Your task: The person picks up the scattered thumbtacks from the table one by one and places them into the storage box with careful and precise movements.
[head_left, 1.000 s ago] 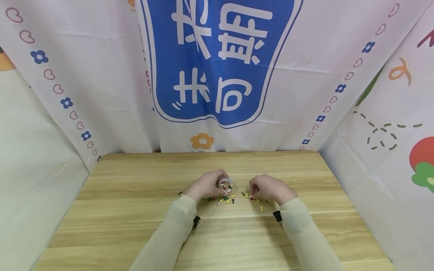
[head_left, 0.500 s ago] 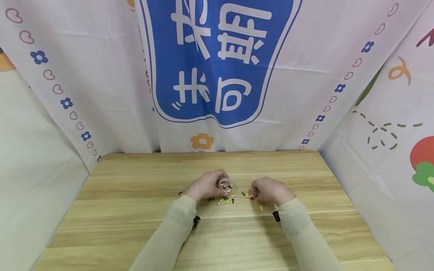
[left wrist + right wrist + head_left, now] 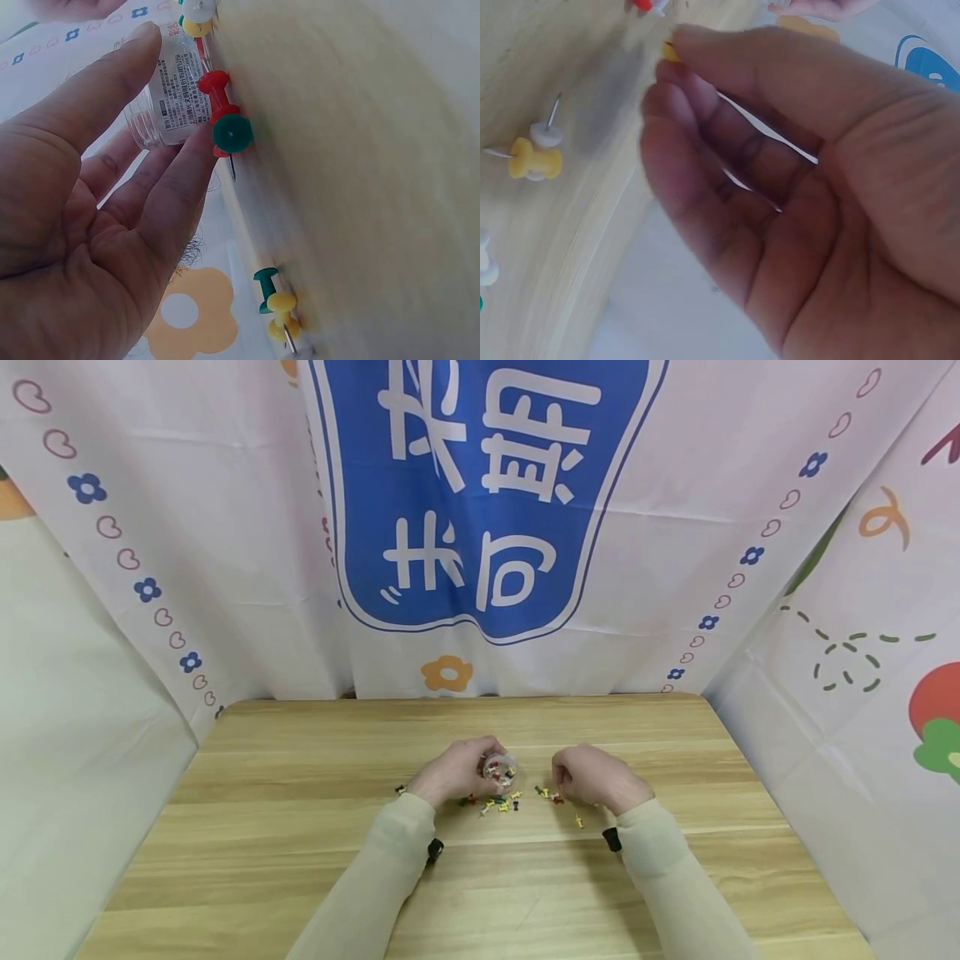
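Observation:
In the head view my left hand [image 3: 453, 770] grips a small clear plastic jar [image 3: 510, 762] on the table, its fingers and thumb around the side. Several push pins of mixed colours show inside it, and the left wrist view shows a printed label [image 3: 180, 94] on its wall. My right hand [image 3: 597, 777] is to the right of the jar, a little above the table. Between thumb and index finger it pinches a yellow push pin [image 3: 670, 51], mostly hidden by the fingertips. A red push pin [image 3: 558, 799] lies just below those fingers.
Loose push pins lie between and around the hands: a green one [image 3: 499, 798] by the jar, a yellow one [image 3: 579, 821] nearer the front, a black one [image 3: 400, 788] beyond the left wrist. The wooden table [image 3: 300, 860] ends at a white printed curtain [image 3: 247, 568].
The right hand went down slightly over the pins, then rose back, now pinching a yellow push pin. The left hand and jar have stayed in place.

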`<state>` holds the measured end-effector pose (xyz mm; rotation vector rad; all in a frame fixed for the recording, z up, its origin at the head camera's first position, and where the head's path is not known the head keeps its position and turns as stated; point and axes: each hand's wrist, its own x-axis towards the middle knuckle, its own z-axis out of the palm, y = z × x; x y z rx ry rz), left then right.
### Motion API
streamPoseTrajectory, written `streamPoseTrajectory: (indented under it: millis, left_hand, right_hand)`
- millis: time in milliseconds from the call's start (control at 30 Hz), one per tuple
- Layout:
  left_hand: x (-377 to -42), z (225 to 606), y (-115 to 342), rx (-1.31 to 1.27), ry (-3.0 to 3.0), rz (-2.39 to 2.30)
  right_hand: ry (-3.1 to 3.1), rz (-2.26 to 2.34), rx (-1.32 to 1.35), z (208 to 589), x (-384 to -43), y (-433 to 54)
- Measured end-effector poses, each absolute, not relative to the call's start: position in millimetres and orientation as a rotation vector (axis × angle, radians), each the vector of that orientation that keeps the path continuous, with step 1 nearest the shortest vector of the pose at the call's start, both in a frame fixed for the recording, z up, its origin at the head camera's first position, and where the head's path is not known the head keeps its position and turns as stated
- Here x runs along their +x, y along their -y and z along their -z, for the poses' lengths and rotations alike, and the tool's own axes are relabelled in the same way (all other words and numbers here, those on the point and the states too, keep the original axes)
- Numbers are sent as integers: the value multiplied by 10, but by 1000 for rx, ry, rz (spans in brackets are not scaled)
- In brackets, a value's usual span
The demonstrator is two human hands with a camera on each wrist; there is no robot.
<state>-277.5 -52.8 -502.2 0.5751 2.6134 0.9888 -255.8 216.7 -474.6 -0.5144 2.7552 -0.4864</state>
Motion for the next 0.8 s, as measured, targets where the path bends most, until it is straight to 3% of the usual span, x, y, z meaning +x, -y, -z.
streamPoseTrajectory:
  millis: [800]
  left_hand:
    - [-2776,5032,528,595,-2615,-996]
  right_hand:
    - [-2922,708,-674,4745,-2618,-1950]
